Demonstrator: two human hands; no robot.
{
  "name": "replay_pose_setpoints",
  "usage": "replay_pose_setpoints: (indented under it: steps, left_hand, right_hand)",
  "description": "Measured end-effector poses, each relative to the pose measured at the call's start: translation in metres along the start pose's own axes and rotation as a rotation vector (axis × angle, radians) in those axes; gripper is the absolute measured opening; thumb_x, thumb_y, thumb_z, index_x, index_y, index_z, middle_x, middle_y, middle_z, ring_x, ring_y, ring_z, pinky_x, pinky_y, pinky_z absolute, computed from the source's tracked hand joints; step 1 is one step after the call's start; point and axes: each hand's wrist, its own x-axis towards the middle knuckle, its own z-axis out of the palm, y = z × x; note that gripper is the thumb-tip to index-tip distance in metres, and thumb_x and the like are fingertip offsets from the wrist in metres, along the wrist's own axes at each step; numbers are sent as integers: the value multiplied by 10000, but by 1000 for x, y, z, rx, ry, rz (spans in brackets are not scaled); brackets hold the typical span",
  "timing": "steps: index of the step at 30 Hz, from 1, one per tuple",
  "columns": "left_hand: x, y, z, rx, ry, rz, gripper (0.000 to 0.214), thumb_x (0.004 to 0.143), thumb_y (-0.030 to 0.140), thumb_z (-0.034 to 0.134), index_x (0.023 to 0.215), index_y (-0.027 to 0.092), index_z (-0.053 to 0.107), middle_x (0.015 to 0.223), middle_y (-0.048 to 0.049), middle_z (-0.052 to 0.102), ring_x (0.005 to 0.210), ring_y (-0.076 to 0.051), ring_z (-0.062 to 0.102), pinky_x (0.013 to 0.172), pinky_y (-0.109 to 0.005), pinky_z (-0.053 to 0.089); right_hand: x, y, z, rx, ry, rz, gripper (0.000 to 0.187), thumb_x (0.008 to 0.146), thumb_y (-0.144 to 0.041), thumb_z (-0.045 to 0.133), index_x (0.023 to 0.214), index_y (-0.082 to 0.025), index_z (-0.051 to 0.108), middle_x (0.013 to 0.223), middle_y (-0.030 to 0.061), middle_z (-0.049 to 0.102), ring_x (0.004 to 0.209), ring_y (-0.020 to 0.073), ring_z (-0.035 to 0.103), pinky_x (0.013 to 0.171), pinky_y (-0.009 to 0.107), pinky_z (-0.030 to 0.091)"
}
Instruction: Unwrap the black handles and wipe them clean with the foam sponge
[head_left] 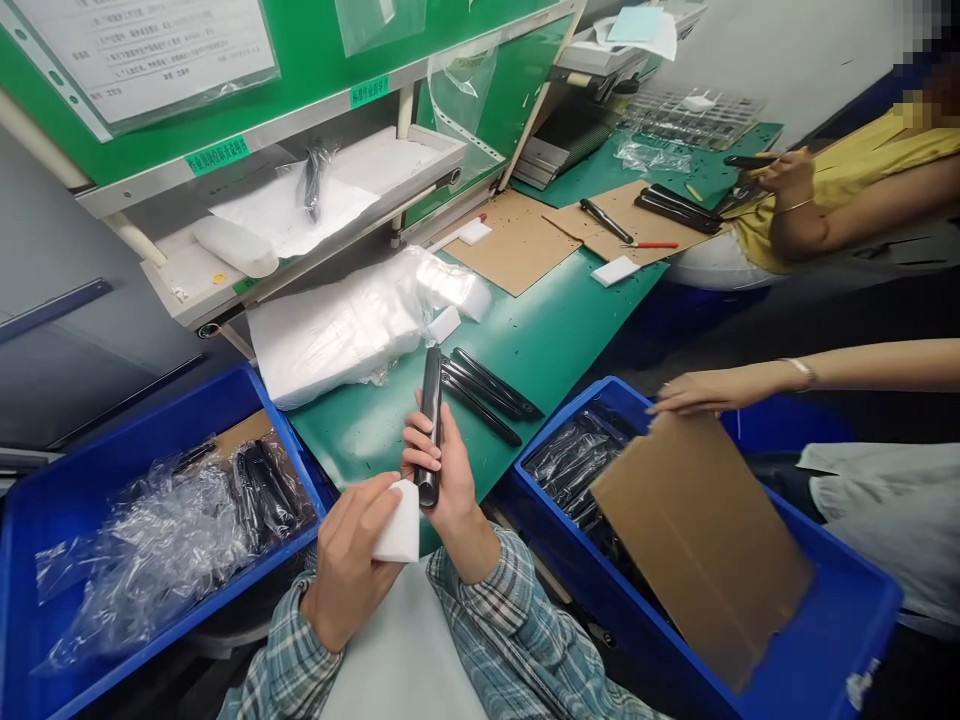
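My left hand [358, 560] pinches a white sponge block [400, 522], held against or very close to the lower end of a glossy black tube-like part [430, 420]. Palm up, my right hand [450, 470] wraps its fingers around that black part, which stands nearly upright in view. Just beyond it, several similar long black parts [487, 388] lie side by side on the green table mat [360, 430]. A second small white block [443, 325] rests by a pile of white packing sheets [337, 320].
A blue bin [255, 390] with clear plastic bags and black parts stands left. In another blue bin [622, 392] at right, a co-worker's hand [694, 388] holds cardboard [697, 540]. Farther back, another person's hand [787, 182] holds a black part. A shelf [420, 165] overhangs the table.
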Motion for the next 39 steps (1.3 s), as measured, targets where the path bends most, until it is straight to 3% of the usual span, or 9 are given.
replay_pose_setpoints:
  steps: [8,15,20,22,27,31,33,36,39]
  left_hand:
    - [-8,7,2,229,-187,23,468,1105,233,650,1569,229,583,1538,-190,667,1360,-327,671,1075,-463,574]
    - [-18,-5,2,9,-190,-78,509,1119,244,612,1613,360,566,1532,-94,686,1334,-287,699,1040,-388,602]
    - [-17,-3,5,-206,37,-426,311,1135,447,593,1385,305,713,1426,-95,699,1303,-272,703,1088,-379,598]
    - [-14,2,12,-269,109,-530,425,1139,577,519,1206,244,774,1307,-121,699,1216,-273,715,1043,-384,614]
    - [-10,-6,30,-425,138,-645,619,1099,715,482,1292,192,751,1343,-177,676,1224,-298,698,1088,-440,605]
    - [-28,-57,0,-437,-57,-819,665,1093,714,508,1487,200,657,1281,-157,765,1139,-288,756,1085,-447,614]
    - [-43,-104,-33,-326,-45,-990,596,1144,619,461,1555,206,593,1226,-143,790,1076,-263,774,1060,-454,621]
    - [-65,-182,-77,-102,-21,-1212,510,1093,489,670,1497,182,616,1412,-147,704,1226,-299,724,1089,-543,600]
    - [-80,-237,-89,59,-53,-1334,453,1062,412,745,1440,180,653,1457,-132,669,1258,-299,706,1064,-534,622]
  right_hand:
    - [1,3,1,-61,39,-138,334,953,-404,882,1060,-252,605,689,-127,461,422,26,295,335,90,303]
    - [3,2,-2,-171,50,-93,599,770,-611,986,819,-234,524,594,-137,314,434,31,193,338,108,301]
    - [-21,-1,-18,-425,7,-161,567,725,-479,1040,1087,-230,682,757,-94,554,457,26,244,307,103,259]
    - [-31,3,-34,-622,71,-178,609,680,-482,1059,1084,-217,689,847,-46,651,466,24,294,293,111,255]
    - [-36,13,-63,-959,168,-88,646,700,-520,1046,1103,-212,646,559,-146,411,412,39,280,319,120,278]
    - [-35,9,-59,-1026,241,-120,697,634,-502,1076,1085,-209,632,568,-157,378,414,38,295,322,119,281]
    - [-34,1,-53,-1025,269,-168,680,608,-435,1088,1066,-205,643,584,-152,377,428,39,308,326,117,297]
    - [-31,-14,-49,-1011,309,-215,622,586,-324,1081,1018,-210,647,597,-142,376,447,43,326,336,115,322]
    - [-29,-25,-54,-1006,374,-203,631,569,-289,1075,1036,-223,655,582,-140,380,437,52,342,332,125,335]
